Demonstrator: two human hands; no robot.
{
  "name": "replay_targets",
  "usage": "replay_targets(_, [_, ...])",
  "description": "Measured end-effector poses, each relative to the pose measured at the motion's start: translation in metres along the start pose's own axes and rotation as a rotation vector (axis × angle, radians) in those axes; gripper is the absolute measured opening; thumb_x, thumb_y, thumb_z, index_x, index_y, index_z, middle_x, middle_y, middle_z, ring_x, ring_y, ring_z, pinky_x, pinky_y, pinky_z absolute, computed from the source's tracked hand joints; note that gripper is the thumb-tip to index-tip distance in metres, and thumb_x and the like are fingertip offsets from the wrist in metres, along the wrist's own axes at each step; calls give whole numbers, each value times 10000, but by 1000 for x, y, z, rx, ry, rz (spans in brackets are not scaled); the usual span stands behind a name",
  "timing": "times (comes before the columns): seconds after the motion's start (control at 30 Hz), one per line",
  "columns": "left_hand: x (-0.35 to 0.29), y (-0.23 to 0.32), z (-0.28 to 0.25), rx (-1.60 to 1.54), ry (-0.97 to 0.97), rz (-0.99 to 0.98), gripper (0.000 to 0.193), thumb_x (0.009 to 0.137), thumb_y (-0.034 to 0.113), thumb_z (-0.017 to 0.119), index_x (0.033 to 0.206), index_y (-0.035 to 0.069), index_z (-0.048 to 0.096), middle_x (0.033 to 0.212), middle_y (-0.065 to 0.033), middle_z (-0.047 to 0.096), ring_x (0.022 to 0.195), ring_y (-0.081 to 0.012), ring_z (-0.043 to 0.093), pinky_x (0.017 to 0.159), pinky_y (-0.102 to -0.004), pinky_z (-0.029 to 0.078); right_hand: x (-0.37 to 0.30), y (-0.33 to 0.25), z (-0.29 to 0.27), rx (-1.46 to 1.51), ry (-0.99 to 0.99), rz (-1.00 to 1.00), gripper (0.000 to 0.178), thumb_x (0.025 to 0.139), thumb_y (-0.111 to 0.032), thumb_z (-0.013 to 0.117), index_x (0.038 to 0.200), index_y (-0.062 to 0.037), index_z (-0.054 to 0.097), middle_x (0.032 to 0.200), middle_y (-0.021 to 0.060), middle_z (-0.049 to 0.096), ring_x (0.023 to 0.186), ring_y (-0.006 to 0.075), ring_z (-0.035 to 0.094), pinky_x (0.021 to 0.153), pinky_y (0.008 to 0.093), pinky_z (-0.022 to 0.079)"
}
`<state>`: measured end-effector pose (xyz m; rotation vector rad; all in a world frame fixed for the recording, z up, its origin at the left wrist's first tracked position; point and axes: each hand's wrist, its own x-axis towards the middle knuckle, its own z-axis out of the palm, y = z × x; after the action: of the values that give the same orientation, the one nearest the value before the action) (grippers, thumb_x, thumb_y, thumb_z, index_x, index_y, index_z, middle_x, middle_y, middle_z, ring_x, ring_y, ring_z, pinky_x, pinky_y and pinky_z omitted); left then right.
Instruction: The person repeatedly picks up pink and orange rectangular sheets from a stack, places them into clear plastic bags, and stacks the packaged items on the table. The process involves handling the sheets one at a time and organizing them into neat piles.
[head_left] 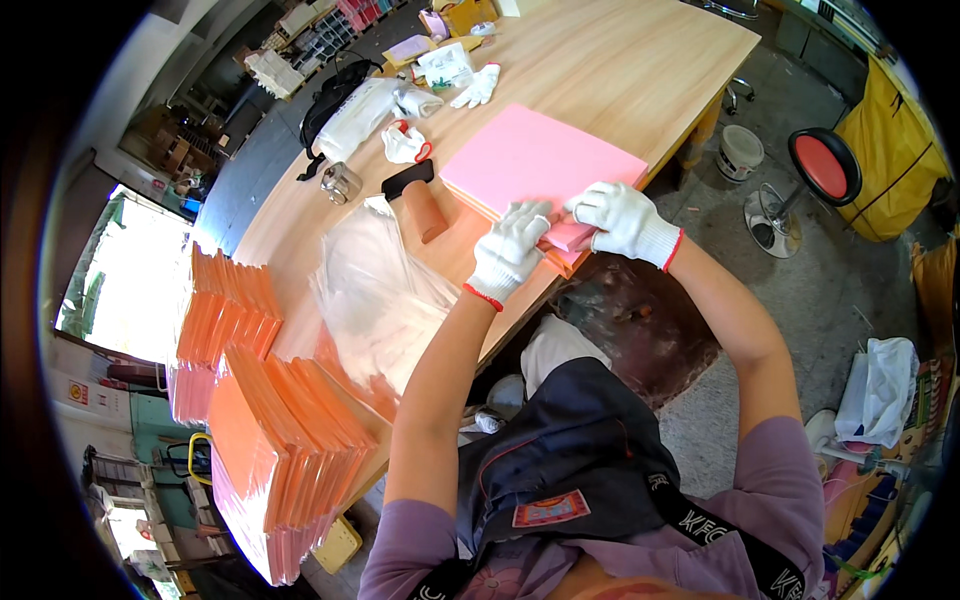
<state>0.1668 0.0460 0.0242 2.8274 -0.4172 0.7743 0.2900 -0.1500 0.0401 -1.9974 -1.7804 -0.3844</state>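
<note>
Head view: two hands, both in white knitted gloves with red cuffs, work at the near edge of one pink stack of sheets (545, 150), which lies on one pale wooden table (620, 60) close to the edge facing the person. The right hand (620, 218) grasps a folded pink piece (568, 237) at that edge between thumb and fingers; the left hand (512, 243) touches the same spot with bent fingers, but its fingertips are hidden, so I cannot tell whether it grips or only presses. Orange layers show under the pink along the stack's side, too thin to count from here. Left of the stack lie one brown cylinder (425, 211), one black phone (407, 179) touching or just beside it, and one clear jar (341, 184). Beyond these are one crumpled white bundle with red edging (404, 146) and one loose white glove (477, 87). Nearer the person, one spread of clear plastic bags (370, 285) covers part of the tabletop, and at its left stand two piles of wrapped orange packs (290, 440), one behind the other. On the floor at the right are one white bucket (739, 152) and one red-seated stool (823, 165).
</note>
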Motion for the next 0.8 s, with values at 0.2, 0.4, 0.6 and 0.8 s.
replay_targets(0.2, [1,2,-4,-16,-22,-21,343,692,151,663,1010,70,564,1174,-124,562,1094,-335,524,915,-405,442,0,2,1,-40,16,-90,390,589,-220,711,945,-89,617,1028,37,619,964,222,571,837,332,472])
replay_targets(0.4, [1,3,-5,39,7,26,349,706,176,655,1030,76,575,1153,-129,569,1056,-319,549,911,-400,454,-4,8,11,-46,43,-86,402,593,-294,718,928,-100,609,1059,3,594,1008,201,537,863,324,450])
replay_targets(0.6, [1,6,-8,36,24,32,356,709,177,652,1046,87,582,1148,-120,574,1041,-303,562,884,-398,473,-4,4,7,-10,140,-126,380,557,-230,725,896,-95,619,1039,17,615,967,211,562,826,327,471])
replay_targets(0.8, [1,4,-5,33,18,12,338,709,124,639,1038,80,580,1147,-117,577,1044,-300,562,888,-398,473,-4,2,7,-10,203,-136,331,565,-249,723,836,-95,612,1020,15,621,920,207,578,783,330,488])
